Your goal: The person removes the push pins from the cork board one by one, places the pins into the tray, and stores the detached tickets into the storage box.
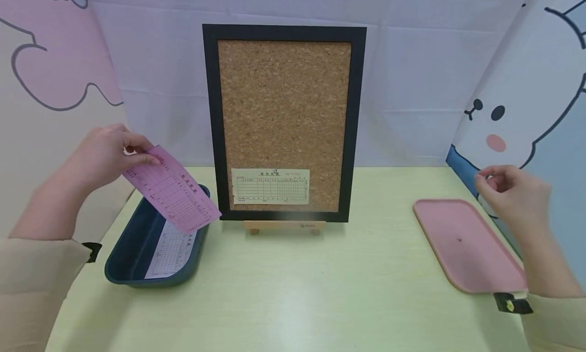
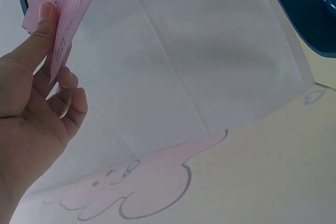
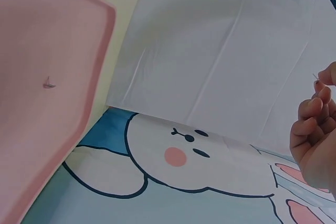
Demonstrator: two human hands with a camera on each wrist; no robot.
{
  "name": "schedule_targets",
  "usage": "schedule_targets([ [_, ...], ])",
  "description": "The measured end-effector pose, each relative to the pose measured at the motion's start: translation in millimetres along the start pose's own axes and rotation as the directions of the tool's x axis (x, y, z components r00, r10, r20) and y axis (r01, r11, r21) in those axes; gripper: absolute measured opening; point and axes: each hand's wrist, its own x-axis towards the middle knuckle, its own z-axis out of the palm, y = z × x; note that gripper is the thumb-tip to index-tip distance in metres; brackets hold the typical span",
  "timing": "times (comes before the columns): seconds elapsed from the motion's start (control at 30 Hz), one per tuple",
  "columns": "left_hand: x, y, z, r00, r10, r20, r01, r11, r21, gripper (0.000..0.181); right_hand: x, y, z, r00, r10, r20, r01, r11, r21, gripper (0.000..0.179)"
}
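Observation:
My left hand pinches a pink printed form by its upper left corner, thumb on the front. The slip hangs tilted over the dark teal bin, where a white printed form lies. My right hand is raised above the pink tray's far right side. Thumb and forefinger pinch a tiny thin metal thumbtack, its point sticking out in the right wrist view. Another thumbtack lies on the pink tray. A black-framed corkboard stands between the hands, with a pale form fixed low on it.
The corkboard rests on a small wooden stand on the pale green table. Behind hangs a white cloth. Cartoon-printed panels flank both sides of the table.

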Motion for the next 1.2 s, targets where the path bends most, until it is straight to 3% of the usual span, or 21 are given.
schedule_targets([
  [0.2,4.5,-11.9,2.6,0.994,-0.019,0.105,0.02,1.0,-0.006,0.02,-4.8,14.6,3.5,0.995,0.066,0.08,-0.067,0.998,0.003,0.024],
  [0.4,10.9,-25.9,9.3,0.976,-0.03,0.216,0.04,0.998,-0.04,0.023,-9.4,26.8,8.5,0.978,0.127,0.166,-0.128,0.992,-0.004,0.029],
  [0.5,11.8,-31.8,14.9,0.966,-0.034,0.256,0.048,0.998,-0.05,0.024,-12.2,34.0,13.0,0.976,0.122,0.181,-0.12,0.993,-0.019,0.028],
  [0.8,10.1,-40.2,30.0,0.946,0.008,0.323,0.001,1.0,-0.028,0.014,-20.1,53.2,26.1,0.971,0.102,0.214,-0.096,0.995,-0.038,0.025],
  [1.2,9.1,-50.9,57.0,0.921,0.028,0.39,0.0,0.997,-0.071,0.014,-28.2,73.4,42.9,0.943,0.132,0.305,-0.114,0.991,-0.075,0.026],
])
